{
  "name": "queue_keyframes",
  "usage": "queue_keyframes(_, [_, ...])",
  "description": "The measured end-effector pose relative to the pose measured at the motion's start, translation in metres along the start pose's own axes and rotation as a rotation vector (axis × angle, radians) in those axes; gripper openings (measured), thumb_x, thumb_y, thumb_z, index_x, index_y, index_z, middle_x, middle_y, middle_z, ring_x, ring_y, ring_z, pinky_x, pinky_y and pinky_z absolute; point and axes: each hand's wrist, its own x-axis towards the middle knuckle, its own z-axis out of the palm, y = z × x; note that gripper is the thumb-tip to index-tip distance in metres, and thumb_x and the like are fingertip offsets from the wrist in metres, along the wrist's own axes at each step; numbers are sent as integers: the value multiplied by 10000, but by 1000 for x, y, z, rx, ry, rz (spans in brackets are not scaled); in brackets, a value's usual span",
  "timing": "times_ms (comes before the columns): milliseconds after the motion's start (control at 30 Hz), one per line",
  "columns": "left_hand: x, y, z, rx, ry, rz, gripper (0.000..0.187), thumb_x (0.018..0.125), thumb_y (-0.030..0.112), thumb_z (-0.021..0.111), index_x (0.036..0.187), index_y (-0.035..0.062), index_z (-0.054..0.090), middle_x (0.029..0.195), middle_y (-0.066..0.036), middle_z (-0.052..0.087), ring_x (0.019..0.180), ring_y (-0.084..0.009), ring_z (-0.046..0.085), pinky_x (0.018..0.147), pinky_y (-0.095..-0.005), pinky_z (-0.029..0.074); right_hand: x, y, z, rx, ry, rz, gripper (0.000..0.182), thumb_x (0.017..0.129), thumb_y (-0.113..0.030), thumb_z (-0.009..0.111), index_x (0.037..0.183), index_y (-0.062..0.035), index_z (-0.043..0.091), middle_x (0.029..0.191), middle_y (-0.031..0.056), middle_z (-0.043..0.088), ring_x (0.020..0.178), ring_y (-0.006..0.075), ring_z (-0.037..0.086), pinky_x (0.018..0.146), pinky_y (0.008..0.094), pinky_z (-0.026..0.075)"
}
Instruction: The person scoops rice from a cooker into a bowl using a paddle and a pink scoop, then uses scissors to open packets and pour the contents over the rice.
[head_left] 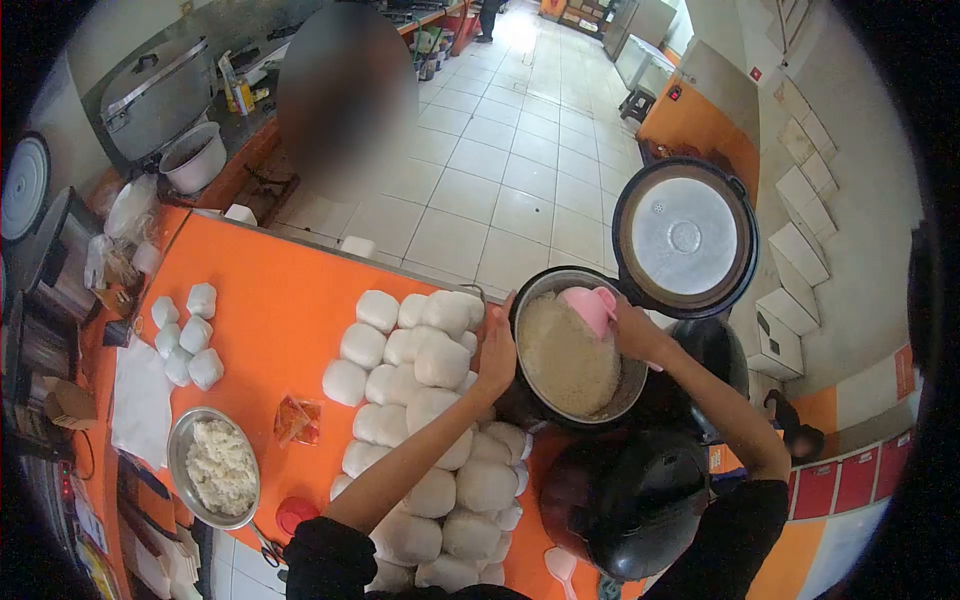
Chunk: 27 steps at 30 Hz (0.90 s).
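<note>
sleeves (335, 558) nearest, right hand (636, 332) grasps pink scoop (588, 308) pointing leftward, long axis slanted; left hand (496, 350) open

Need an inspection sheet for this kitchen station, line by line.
Surface: orange table, largely covered on the near right by piled white bundles.
Job's things: open pot of pale grain; pink scoop in it.
Clutter: bowl of white rice, red packet, scissors, black lidded vessel.
Grippers: none, bare hands; left hand open at the pot's side, right hand gripping the scoop.
Cables: thin dark loop at left, possibly a cord; cannot confirm.
Surroundings: tiled floor, distant person; a blurred patch hides part.
</note>
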Motion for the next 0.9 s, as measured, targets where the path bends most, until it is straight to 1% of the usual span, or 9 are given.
queue_keyframes(33, [-4,8,0,-29,-12,-16,632,938,479,66,1347,59,303,1354,-143,348,1273,-262,284,1077,-329,152,-3,-13,-12,14,-48,-63,407,814,-164,534,1091,95,386,892,313,561,835,459,558,726,481,452])
queue_keyframes(67, [-7,15,2,-62,-28,-32,635,936,481,59,1349,58,288,1359,-112,345,1271,-237,284,1079,-325,154,5,6,-1,-19,-47,-98,365,825,-157,524,1065,83,390,840,291,572,769,434,579,656,469,461])
queue_keyframes(100, [-5,17,3,-66,-31,-35,645,933,492,59,1351,61,294,1358,-143,342,1275,-262,278,1077,-331,152,7,9,-2,-51,-42,-133,323,835,-150,515,1039,71,395,789,269,583,702,408,600,586,457,471])
queue_keyframes(200, [-5,19,-1,-82,-46,-56,673,923,521,60,1361,66,294,1365,-195,321,1288,-303,254,1073,-340,140,9,3,-3,202,-368,76,324,868,-201,475,1047,59,405,730,201,576,547,286,600,479,382,466])
queue_keyframes(300, [-3,23,-2,-162,-92,-93,694,914,544,64,1376,63,258,1392,-169,282,1304,-282,216,1077,-335,110,7,-6,-1,281,-456,11,320,888,-233,447,1069,30,419,674,127,537,447,177,540,402,315,427])
queue_keyframes(467, [3,10,-5,-280,-153,-141,694,905,574,97,1393,100,233,1410,-140,255,1319,-258,178,1082,-330,69,11,-35,-16,308,-712,6,304,892,-231,457,1100,-15,409,614,45,454,417,126,442,379,280,381])
queue_keyframes(633, [3,5,-10,-249,-220,-173,696,893,583,106,1408,117,139,1428,-84,214,1305,-223,219,1081,-339,166,28,-26,-6,496,-1047,180,186,904,-218,454,1025,-79,428,581,-52,319,425,57,328,350,200,283])
queue_keyframes(800, [3,1,-8,-274,-163,-181,631,915,556,112,1403,172,226,1431,-119,216,1333,-250,145,1083,-355,63,37,-2,17,838,-1385,410,105,912,-201,449,984,-124,439,585,-77,280,439,29,293,343,167,238])
queue_keyframes(900, [2,5,-7,-319,-173,-174,654,911,565,114,1401,147,229,1428,-122,221,1333,-240,143,1083,-347,58,27,-9,19,744,-1392,406,105,911,-206,457,982,-129,445,587,-79,282,438,17,279,338,161,227])
